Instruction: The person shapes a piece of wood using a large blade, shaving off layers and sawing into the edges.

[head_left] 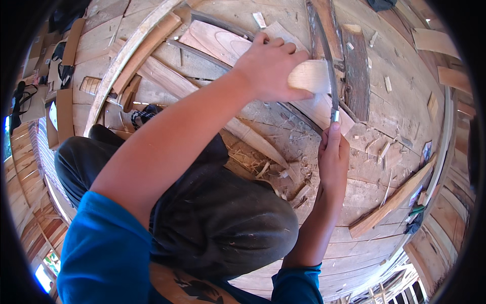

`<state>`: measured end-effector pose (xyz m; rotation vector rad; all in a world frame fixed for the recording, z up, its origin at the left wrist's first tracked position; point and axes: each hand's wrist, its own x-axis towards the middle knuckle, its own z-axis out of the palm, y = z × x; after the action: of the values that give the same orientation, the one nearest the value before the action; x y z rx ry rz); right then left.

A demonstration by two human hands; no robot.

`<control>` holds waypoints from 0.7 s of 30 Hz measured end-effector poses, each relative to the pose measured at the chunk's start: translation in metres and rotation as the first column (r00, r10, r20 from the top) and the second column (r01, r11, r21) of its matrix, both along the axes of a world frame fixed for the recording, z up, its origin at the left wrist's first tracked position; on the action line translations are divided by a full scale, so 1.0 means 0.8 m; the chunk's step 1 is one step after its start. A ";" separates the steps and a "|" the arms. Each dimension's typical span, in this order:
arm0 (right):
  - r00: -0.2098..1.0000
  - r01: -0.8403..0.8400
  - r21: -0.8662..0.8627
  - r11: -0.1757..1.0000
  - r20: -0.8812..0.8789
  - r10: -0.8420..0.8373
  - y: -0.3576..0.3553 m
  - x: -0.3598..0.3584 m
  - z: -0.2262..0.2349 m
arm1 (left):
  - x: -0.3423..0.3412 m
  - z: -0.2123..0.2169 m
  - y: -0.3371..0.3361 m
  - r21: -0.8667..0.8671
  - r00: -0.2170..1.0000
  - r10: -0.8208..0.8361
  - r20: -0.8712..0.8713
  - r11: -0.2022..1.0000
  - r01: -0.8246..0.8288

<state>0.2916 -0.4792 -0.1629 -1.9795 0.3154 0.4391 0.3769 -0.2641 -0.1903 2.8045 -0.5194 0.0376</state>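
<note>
My left hand (273,66) is closed around a short pale block of wood (310,77) and presses it down over a plank. In my right hand (334,152) is the handle of a long knife (328,55), its narrow, slightly curved blade pointing away from me. The blade stands against the right end of the block; whether it has cut in, I cannot tell. Beneath the block lies a light plank (217,40) with a visible grain, running from far left to near right. My left palm hides part of both pieces.
Two bark-edged wood pieces (356,71) lie beyond the knife. To the left are a long curved strip (126,55) and a pointed slat (258,144). Shavings (248,159) litter the plank floor. A squared stick (392,197) lies at the right, cardboard boxes (66,109) at the far left.
</note>
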 end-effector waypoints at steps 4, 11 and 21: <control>0.997 -0.004 0.018 1.000 -0.073 0.005 -0.040 -0.042 0.008 | 0.001 0.006 0.004 0.019 0.998 -0.033 -0.052 0.999 0.034; 0.997 -0.071 -0.053 0.996 -0.020 0.070 -0.029 -0.035 0.012 | 0.001 0.010 0.001 0.010 0.995 -0.034 -0.091 0.999 0.035; 0.992 -0.068 0.031 0.997 -0.105 0.071 -0.050 -0.046 0.012 | 0.002 0.010 0.005 0.043 0.990 -0.092 -0.108 0.994 0.097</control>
<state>0.2551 -0.5188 -0.1534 -1.9485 0.3060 0.5913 0.3786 -0.2601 -0.1821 2.8053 -0.6343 -0.1436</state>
